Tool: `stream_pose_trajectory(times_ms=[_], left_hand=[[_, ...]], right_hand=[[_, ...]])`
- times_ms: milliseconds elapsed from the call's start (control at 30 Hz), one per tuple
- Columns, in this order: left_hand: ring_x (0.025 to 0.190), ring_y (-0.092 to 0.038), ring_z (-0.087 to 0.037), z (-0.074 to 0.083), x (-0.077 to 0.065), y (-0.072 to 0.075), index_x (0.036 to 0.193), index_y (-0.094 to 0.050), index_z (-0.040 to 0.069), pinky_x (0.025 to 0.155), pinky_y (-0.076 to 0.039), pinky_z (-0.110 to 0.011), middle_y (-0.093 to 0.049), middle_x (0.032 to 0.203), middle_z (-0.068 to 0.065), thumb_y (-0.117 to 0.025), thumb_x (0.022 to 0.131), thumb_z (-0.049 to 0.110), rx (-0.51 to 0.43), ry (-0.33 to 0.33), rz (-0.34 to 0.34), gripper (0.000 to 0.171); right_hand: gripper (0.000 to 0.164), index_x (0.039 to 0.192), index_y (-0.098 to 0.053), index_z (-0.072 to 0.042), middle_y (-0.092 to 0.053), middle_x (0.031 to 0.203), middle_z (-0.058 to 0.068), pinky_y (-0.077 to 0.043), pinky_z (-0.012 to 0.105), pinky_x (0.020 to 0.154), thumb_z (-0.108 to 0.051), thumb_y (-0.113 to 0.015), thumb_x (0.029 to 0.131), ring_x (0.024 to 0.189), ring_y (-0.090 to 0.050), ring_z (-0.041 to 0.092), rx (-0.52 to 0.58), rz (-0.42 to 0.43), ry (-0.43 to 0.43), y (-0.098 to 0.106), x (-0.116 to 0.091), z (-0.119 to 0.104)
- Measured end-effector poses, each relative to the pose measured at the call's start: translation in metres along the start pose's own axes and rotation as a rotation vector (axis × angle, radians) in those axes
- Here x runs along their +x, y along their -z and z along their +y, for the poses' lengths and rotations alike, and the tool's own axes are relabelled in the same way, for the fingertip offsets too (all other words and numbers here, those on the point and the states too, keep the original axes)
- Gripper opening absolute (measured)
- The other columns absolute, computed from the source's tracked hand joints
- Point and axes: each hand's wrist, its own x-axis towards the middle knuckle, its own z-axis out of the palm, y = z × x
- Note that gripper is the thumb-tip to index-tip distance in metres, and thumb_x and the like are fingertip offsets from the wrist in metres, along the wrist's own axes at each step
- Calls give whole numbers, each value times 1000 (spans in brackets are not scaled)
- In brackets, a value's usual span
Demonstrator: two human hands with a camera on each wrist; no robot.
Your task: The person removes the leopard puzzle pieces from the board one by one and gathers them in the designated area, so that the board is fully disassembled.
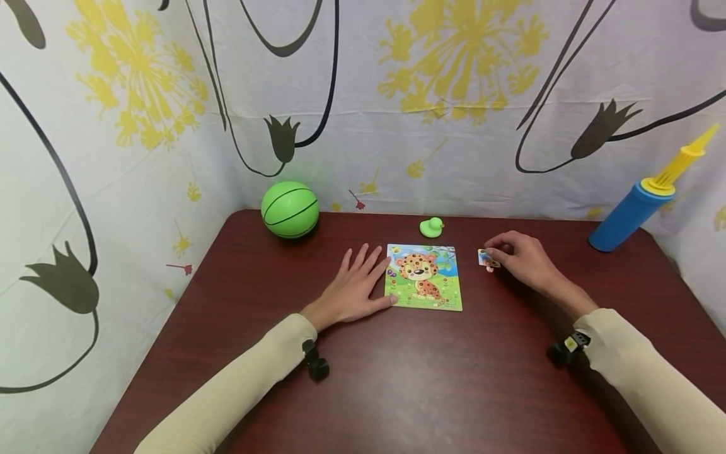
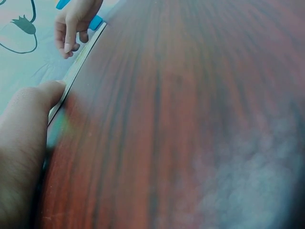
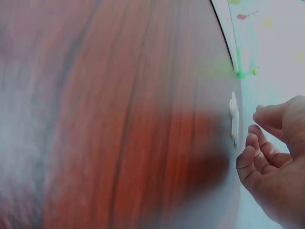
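A square leopard jigsaw puzzle [image 1: 450, 277] lies flat on the dark wooden table. My left hand [image 1: 354, 290] rests on its left side with spread, straight fingers; the thumb tip touches the lower left of the picture. To the right lie a few small puzzle pieces [image 1: 482, 258], partly hidden in the head view by my right hand [image 1: 524, 260]. In the right wrist view, loosely bent fingers [image 3: 245, 160] and thumb stay a little apart from the pieces [image 3: 233, 114], with nothing between them.
Behind the puzzle stands a green rubber duck [image 1: 431, 227]. A green ball [image 1: 290, 210] sits at the back left, and a blue and yellow hand pump [image 1: 632, 214] stands tilted at the back right. Patterned cloth [image 1: 363, 75] hangs along the table's [image 1: 397, 378] far edge and left side.
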Motion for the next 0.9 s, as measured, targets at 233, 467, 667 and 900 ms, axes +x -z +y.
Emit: stream_pose_trajectory(times_ms=[233,467,667,900], left_hand=[[171,3,-35,-1,-2,-1,178,-23,23,133,5,-62,-10,186,-8,-44,103,82,-3,1,1,98],[171,3,-35,0,-2,1,178,-24,22,133,5,-63,-10,186,-7,-46,103,81,-16,4,0,98],[171,4,-34,0,-1,1,178,-23,23,133,5,-62,-9,186,-7,-45,102,81,-20,11,-4,98],[171,5,-33,-1,0,0,178,-22,23,133,5,-62,-10,186,-7,-43,102,82,-6,8,-3,98]], right_hand=[[18,120,-80,-1,-72,112,15,-51,29,71,-12,-74,107,80,-66,22,49,-25,36,-6,1,-18],[14,116,-82,-2,-74,113,13,-55,26,75,-8,-75,105,90,-69,25,62,-31,90,-14,3,-30],[14,115,-82,-2,-75,112,12,-56,36,84,-7,-76,105,99,-70,28,42,-32,131,-23,7,-35],[13,116,-81,-1,-74,111,11,-54,41,86,-5,-74,105,97,-67,25,46,-55,132,-29,8,-40]])
